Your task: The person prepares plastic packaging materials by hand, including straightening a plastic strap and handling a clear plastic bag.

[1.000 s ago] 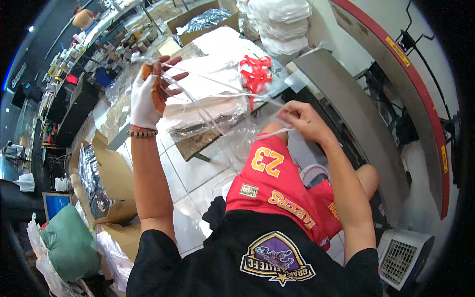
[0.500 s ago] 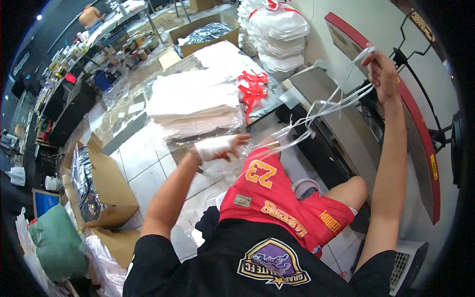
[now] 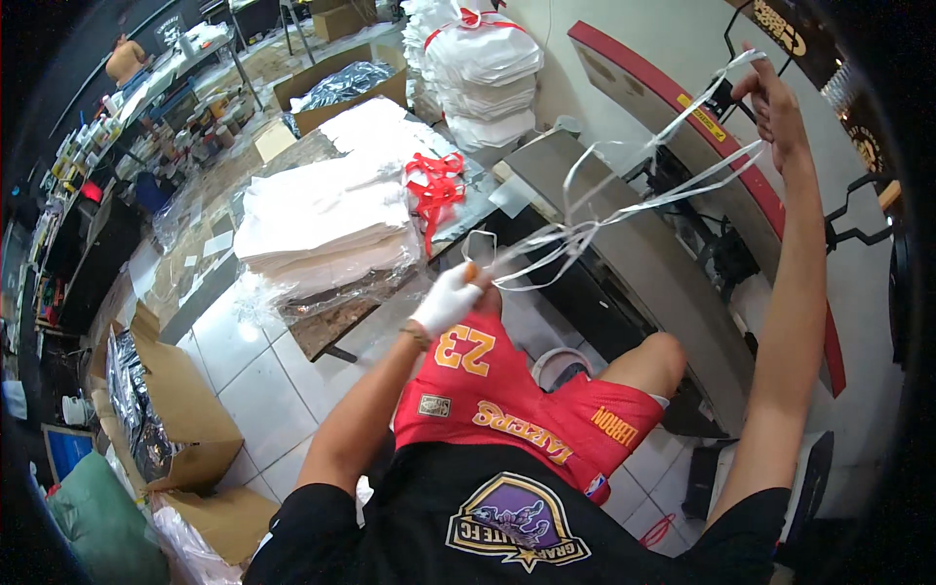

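A tangled bunch of thin white straps (image 3: pixel 573 232) stretches through the air between my two hands. My right hand (image 3: pixel 777 112) is raised high at the right, fingers curled, with strap loops caught in it. Lower down, my left hand (image 3: pixel 455 298), in a white glove that leaves the fingertips bare, closes on the other end of the straps; its fingers are somewhat blurred. Just beyond the left hand, a stack of white folded fabric (image 3: pixel 327 210) lies on a table (image 3: pixel 322 336), partly on clear plastic. A bundle of red straps (image 3: pixel 436 190) rests at the stack's right side.
A heat press with a raised red-edged plate (image 3: pixel 673 93) and grey bed (image 3: pixel 595 205) stands at the right. Tied white bundles (image 3: pixel 487 78) are piled behind. Cardboard boxes (image 3: pixel 200 409) hold wrapped goods at the left. A person (image 3: pixel 125 60) is far back.
My left hand has moved from spread fingers near the straps to closing on their lower end. My right hand has risen outward, and the straps are pulled longer. The view has shifted right.
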The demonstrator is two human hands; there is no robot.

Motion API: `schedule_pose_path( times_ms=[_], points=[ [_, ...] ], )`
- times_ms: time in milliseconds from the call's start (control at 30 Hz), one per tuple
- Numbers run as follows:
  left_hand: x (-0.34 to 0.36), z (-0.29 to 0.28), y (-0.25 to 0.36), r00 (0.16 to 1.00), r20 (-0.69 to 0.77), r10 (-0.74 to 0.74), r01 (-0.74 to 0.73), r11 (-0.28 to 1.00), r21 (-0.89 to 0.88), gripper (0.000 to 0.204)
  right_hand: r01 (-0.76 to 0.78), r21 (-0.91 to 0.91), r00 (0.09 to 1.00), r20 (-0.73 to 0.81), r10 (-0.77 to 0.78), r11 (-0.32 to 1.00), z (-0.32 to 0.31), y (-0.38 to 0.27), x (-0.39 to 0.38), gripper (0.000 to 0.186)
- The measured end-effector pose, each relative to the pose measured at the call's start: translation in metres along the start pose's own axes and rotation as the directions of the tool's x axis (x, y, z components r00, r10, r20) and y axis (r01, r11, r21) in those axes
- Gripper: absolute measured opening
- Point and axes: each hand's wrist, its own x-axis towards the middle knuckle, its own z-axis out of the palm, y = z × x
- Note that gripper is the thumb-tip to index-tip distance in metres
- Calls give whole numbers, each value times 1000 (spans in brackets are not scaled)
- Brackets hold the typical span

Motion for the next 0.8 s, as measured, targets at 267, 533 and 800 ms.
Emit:
schedule_pose_path(
  times_ms=[267, 533, 800],
  points=[
    [-61, -179, 27, 997, -73, -27, 0, 941, -337, 24, 22, -185, 839, 538, 82, 983, -114, 34, 8, 28],
    [-111, -274, 59, 887, -447, 119, -16, 973, 229, 26, -15, -84, 912, 407, 48, 996, -132, 117, -36, 30],
    [-128, -306, 64, 872, -469, 139, 41, 935, 353, 28, -41, -84, 904, 420, 73, 996, -108, 129, -65, 29]
  ],
)
